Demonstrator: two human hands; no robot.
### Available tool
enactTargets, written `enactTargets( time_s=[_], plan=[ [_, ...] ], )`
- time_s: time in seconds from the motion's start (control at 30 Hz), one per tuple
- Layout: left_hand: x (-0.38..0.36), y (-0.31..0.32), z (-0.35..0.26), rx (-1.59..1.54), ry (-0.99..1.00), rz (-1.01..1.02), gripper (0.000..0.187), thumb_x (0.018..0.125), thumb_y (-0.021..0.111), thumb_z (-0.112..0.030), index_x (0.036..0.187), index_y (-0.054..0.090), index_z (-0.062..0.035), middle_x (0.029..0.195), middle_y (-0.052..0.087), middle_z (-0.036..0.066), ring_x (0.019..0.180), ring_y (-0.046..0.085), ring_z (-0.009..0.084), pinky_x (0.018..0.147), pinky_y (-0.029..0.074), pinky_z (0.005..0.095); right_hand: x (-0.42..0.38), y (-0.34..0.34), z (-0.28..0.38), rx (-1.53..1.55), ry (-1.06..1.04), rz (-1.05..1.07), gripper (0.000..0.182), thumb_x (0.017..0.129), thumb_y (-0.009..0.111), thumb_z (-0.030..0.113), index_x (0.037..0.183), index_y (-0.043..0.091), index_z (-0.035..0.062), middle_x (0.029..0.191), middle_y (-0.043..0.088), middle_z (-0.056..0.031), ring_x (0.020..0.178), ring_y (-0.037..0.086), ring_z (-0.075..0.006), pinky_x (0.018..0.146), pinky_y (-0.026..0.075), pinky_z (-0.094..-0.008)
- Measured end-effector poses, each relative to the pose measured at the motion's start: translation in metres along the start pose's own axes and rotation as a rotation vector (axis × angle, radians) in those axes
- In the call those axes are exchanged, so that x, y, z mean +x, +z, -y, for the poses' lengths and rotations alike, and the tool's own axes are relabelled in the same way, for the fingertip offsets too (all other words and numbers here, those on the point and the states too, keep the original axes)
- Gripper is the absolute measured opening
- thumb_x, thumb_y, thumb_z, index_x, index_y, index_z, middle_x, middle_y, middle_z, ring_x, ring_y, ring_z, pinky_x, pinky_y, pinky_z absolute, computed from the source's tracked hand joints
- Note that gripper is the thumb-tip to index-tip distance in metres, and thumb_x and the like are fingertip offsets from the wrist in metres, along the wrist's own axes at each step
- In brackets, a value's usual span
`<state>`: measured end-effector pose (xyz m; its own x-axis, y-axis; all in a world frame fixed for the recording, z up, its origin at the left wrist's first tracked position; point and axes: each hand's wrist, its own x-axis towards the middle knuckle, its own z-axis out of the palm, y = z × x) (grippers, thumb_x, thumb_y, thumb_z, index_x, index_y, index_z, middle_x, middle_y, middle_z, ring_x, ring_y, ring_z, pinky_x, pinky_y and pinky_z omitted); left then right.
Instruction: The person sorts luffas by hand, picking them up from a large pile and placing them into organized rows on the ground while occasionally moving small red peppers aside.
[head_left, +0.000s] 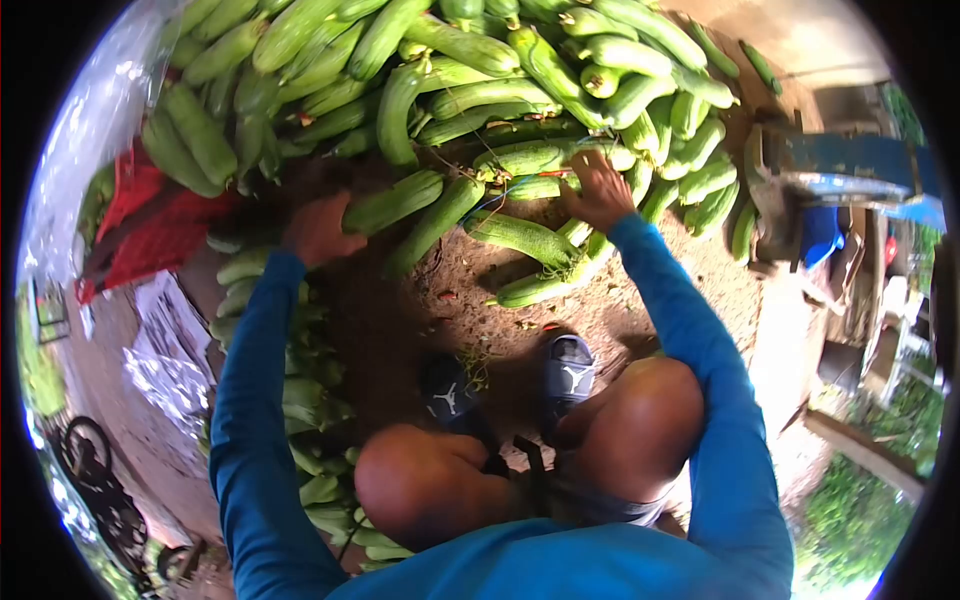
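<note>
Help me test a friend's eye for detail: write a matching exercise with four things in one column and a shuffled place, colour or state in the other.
1. Left hand
2. Right hand
3. Sleeves
4. Sandals

A. Dark, with white marks
B. Fingers spread over the pile of gourds
C. Blue
D. Nearer the red material

Pairs: 1-D, 2-B, 3-C, 4-A

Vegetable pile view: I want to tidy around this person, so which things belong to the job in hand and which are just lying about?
Job: long green vegetables; left hand; right hand.
Apparently lying about: red slatted item; crumpled pale sheets; bright blue item.
</note>
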<state>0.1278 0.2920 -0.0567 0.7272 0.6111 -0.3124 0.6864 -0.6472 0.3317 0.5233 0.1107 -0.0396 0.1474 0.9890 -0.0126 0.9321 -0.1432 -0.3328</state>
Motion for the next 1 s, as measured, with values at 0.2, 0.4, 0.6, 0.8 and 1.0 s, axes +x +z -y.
enactTargets(
  time_s=[0.2, 0.4, 0.6, 0.8, 1.0],
  plan=[
    [-0.055, -0.002, -0.018, -0.178, -0.155, -0.015, 0.076, 0.065, 0.076, -0.033, 0.124, 0.048, 0.0059, 0.118, 0.057, 0.027, 0.106, 0.058, 0.0386, 0.092, 0.044, 0.0419, 0.055, 0.022, -0.028, -0.392, 0.017, 0.295, 0.072, 0.069, 0.072, 0.029, 0.132, 0.042, 0.0105, 0.124, 0.048, -0.0157, 0.113, 0.051, -0.0377, 0.092, 0.044, -0.05],
    [-0.085, -0.006, -0.077, -1.168, -0.232, 0.064, 0.062, 0.077, 0.062, -0.031, 0.126, 0.048, 0.0035, 0.107, 0.061, 0.019, 0.094, 0.06, 0.0283, 0.085, 0.047, 0.0364, 0.074, 0.024, -0.053, -0.441, -0.087, 0.327, 0.089, 0.06, 0.081, 0.039, 0.135, 0.041, 0.0145, 0.122, 0.05, -0.0121, 0.099, 0.061, -0.0354, 0.084, 0.048, -0.0523],
    [-0.074, 0.005, -0.117, -1.553, -0.331, 0.218, 0.044, 0.081, 0.059, -0.034, 0.11, 0.051, -0.0021, 0.084, 0.057, 0.009, 0.071, 0.057, 0.0171, 0.06, 0.049, 0.0301, 0.062, -0.006, -0.024, -0.525, -0.049, 0.505, 0.068, 0.057, 0.081, 0.052, 0.108, 0.062, 0.0118, 0.113, 0.056, -0.0077, 0.094, 0.064, -0.0315, 0.074, 0.053, -0.0485],
    [-0.058, -0.005, -0.13, -1.473, -0.37, 0.219, 0.042, 0.082, 0.059, -0.029, 0.113, 0.051, -0.0022, 0.083, 0.057, 0.008, 0.071, 0.057, 0.016, 0.059, 0.049, 0.0298, -0.034, -0.031, -0.033, -0.217, -0.01, 0.233, 0.065, 0.055, 0.076, 0.055, 0.098, 0.065, 0.0077, 0.119, 0.051, -0.0096, 0.101, 0.057, -0.0345, 0.074, 0.049, -0.05],
    [-0.014, -0.042, -0.187, -1.275, -0.142, 0.45, 0.055, 0.083, 0.06, -0.019, 0.133, 0.044, -0.0019, 0.112, 0.059, 0.007, 0.097, 0.058, 0.015, 0.082, 0.047, 0.0262, -0.198, -0.071, -0.062, 0.317, 0.346, 0.015, 0.08, 0.059, 0.078, 0.053, 0.112, 0.058, -0.0033, 0.128, 0.045, -0.02, 0.109, 0.053, -0.0368, 0.092, 0.045, -0.0433]
  ],
)
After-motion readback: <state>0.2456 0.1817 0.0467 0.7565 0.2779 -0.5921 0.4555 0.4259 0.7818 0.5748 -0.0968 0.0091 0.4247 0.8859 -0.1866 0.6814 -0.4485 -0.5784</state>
